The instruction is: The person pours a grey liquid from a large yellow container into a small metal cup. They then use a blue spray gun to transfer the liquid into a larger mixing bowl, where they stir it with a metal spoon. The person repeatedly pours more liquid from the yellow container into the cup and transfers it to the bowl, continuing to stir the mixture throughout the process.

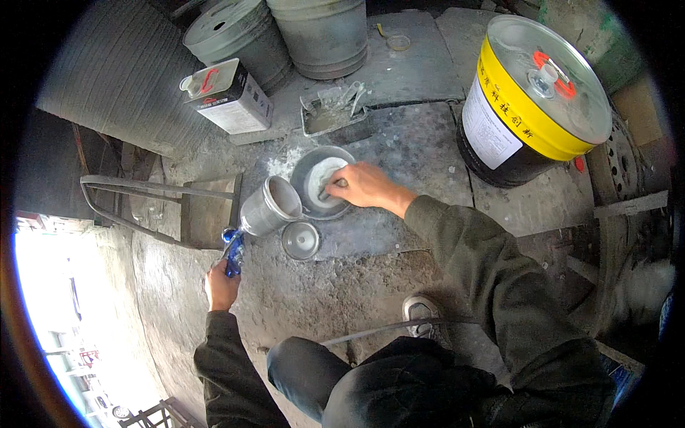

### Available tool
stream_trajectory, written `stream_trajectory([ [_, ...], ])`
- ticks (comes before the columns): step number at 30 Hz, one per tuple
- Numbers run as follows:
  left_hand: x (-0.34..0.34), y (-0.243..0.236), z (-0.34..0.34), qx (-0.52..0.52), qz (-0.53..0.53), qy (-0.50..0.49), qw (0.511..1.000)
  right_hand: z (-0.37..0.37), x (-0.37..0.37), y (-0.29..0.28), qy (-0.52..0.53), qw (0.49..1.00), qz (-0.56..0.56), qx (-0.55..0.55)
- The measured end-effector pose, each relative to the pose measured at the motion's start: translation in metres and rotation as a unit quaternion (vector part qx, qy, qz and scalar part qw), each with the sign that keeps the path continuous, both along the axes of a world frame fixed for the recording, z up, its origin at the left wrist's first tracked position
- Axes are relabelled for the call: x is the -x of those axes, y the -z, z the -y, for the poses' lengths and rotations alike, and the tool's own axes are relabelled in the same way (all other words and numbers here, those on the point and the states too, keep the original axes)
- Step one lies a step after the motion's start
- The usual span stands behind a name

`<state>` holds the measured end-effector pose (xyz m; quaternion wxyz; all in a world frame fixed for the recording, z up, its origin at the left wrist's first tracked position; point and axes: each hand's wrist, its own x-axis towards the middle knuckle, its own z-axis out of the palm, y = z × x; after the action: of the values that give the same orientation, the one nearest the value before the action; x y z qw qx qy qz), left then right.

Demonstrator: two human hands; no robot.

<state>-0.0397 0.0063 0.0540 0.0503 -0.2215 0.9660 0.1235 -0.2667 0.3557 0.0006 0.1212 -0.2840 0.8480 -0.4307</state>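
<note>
My left hand (222, 287) is closed around the handle of a blue gun-like tool (233, 253), which seems joined to a tilted grey metal cup (261, 214) with an open top. Right beside the cup stands a round grey bowl (303, 167) holding white powder (325, 171). Reaching into this bowl, my right hand (365, 185) has its fingers curled together over the powder; what they grip is hidden. On the ground just below the bowl lies a round metal lid (301, 240) with a pale centre.
White powder is spilled left of the bowl. Behind it sits a messy grey tray (335, 127), with a rectangular can (232, 98) to its left. Grey drums (321, 39) stand at the back, and a large black-and-yellow drum (531, 100) at right. A metal-framed piece (203, 214) lies left.
</note>
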Motion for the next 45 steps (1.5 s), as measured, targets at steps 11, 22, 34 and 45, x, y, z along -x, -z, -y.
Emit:
stream_trajectory([
  [11, -0.001, 0.001, -0.019, 0.148, 0.010, -0.031, 0.988, -0.001, -0.013, -0.029, 0.122, 0.875, 0.303, 0.356],
  [22, 0.002, 0.009, -0.030, 0.101, -0.019, -0.005, 0.995, 0.023, -0.023, -0.033, 0.138, 0.927, 0.156, 0.313],
  [34, -0.001, 0.008, 0.016, -0.022, 0.021, 0.013, 0.999, -0.015, -0.006, -0.025, -0.144, 0.857, 0.334, 0.366],
  [45, -0.014, 0.009, 0.025, 0.004, -0.046, 0.026, 0.999, -0.030, 0.041, -0.025, -0.028, 0.948, 0.238, 0.207],
])
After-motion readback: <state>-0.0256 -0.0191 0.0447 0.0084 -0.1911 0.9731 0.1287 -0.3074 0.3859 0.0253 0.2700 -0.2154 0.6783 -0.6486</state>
